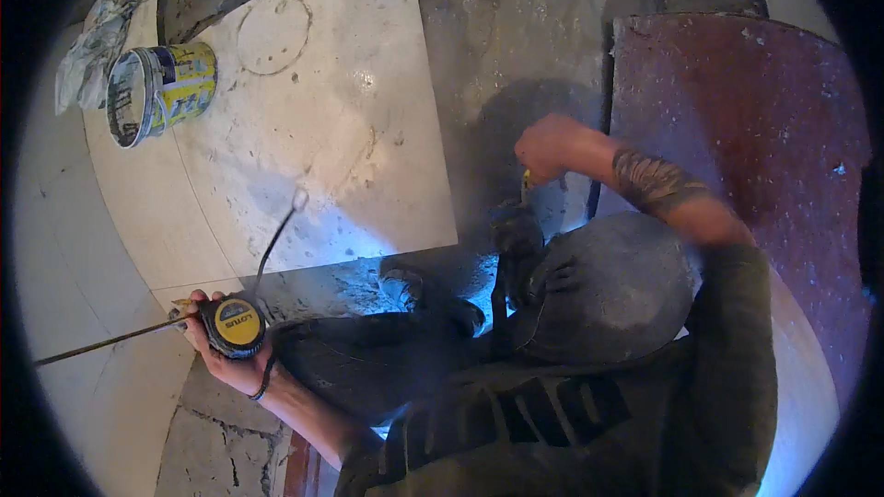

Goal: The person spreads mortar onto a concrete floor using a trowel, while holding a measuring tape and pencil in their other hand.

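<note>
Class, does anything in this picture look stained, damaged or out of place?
Yes. The large pale tile bears a dark ring near its top and scattered smudges, odd on such a plain surface. Below the left hand, which holds a tape measure, jagged cracks suggest damage in the grey floor.

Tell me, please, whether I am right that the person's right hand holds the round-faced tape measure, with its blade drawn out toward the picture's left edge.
Not quite: the head view shows the tape measure in the person's left hand, not the right hand. Its blade is indeed drawn out toward the picture's left edge.
</note>
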`<state>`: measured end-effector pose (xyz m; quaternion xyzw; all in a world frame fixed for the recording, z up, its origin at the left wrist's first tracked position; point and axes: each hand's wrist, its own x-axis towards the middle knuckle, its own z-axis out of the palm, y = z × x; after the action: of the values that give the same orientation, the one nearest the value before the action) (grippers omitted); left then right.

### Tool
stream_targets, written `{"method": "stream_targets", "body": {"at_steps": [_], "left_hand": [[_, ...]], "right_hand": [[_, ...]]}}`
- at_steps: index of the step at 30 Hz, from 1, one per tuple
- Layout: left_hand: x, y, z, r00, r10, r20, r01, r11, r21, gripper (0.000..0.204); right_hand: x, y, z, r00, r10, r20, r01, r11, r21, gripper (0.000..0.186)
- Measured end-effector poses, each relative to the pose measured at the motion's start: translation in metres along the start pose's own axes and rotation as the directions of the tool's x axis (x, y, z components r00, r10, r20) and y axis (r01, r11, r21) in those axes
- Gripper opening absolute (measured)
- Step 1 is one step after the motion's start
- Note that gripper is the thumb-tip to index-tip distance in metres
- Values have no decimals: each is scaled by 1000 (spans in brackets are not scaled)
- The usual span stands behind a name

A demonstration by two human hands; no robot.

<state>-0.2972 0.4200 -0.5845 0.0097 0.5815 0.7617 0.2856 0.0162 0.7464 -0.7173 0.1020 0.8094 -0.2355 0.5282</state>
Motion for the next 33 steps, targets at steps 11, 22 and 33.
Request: {"method": "stream_targets", "body": {"at_steps": [11, 22, 33], "left_hand": [[5, 3, -12, 1000, -7, 15, 7, 999, 45, 24], [-20, 6, -7, 997, 39, -66, -31, 992, 122, 25], [-62, 13, -11, 969, 104, -225, -65, 983, 173, 28]], "right_hand": [[21, 36, -22, 986, 119, -119, -114, 992, 44, 30], [13, 111, -197, 948, 214, -234, -206, 977, 58, 25], [-3, 177, -293, 954, 212, -213, -237, 966, -99, 25]]}}
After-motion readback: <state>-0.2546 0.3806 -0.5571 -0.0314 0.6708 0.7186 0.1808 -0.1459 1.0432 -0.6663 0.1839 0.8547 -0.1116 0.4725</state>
